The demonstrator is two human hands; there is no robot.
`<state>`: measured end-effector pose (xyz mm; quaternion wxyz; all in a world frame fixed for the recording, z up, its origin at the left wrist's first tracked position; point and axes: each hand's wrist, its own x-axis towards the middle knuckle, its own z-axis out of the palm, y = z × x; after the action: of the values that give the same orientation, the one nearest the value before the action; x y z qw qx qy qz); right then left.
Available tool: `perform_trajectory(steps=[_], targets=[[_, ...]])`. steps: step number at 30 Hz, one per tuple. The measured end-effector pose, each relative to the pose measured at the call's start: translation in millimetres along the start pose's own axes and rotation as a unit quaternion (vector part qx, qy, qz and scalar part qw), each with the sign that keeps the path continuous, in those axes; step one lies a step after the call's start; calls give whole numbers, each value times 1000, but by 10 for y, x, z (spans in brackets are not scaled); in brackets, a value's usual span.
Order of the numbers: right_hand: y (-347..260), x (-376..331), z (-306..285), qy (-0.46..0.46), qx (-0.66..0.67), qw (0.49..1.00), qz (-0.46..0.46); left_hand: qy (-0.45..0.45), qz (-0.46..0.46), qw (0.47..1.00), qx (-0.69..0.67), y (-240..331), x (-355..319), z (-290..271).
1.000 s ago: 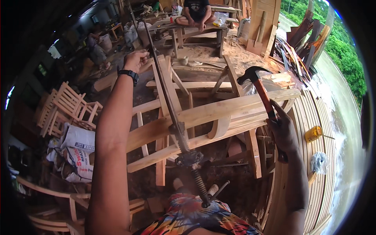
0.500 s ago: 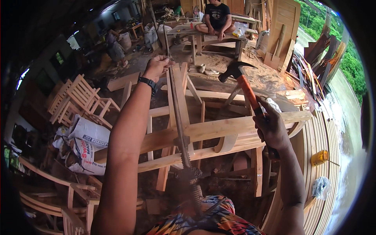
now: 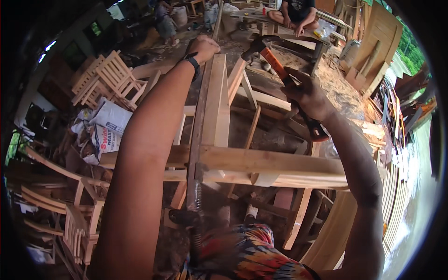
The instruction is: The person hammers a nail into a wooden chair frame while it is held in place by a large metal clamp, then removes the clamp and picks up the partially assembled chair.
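My left hand (image 3: 204,49) is closed on the far part of a long rusty bar clamp (image 3: 195,144). The clamp runs toward me over a pale wooden frame (image 3: 270,161), alongside a lengthwise beam (image 3: 215,102); its threaded screw end is close to my body. My right hand (image 3: 308,95) grips a claw hammer (image 3: 275,64) with an orange and black handle. The hammer is raised, its dark head right of the beam's far end. I cannot tell whether the head touches any wood.
Slatted wooden chairs (image 3: 112,77) and white sacks (image 3: 108,123) stand at the left. Curved chair parts (image 3: 74,205) lie nearer. Beyond the frame, a person (image 3: 298,16) sits cross-legged on a low bench. Stacked boards (image 3: 396,200) line the right side, and wood panels (image 3: 380,46) lean farther back.
The view has shifted, so the background sits higher and more to the right. My right hand has brought the hammer closer to my left hand. The clamp bar now lies more along the beam.
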<state>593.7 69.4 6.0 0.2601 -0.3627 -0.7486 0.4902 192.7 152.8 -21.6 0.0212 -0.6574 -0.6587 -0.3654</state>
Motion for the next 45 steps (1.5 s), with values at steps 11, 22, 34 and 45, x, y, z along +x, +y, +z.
perform_trajectory(steps=[11, 22, 34, 45], targets=[[115, 484, -278, -49, 36, 996, -58, -44, 77, 984, 152, -28, -8, -68], [61, 783, -170, -35, 16, 994, -102, -39, -38, 996, 76, -215, 109, 166], [14, 995, 32, 22, -169, 970, -172, -107, -40, 978, 174, -630, 290, 323], [10, 1018, 88, 31, -205, 963, -173, -104, -100, 981, 133, -574, 301, 256]])
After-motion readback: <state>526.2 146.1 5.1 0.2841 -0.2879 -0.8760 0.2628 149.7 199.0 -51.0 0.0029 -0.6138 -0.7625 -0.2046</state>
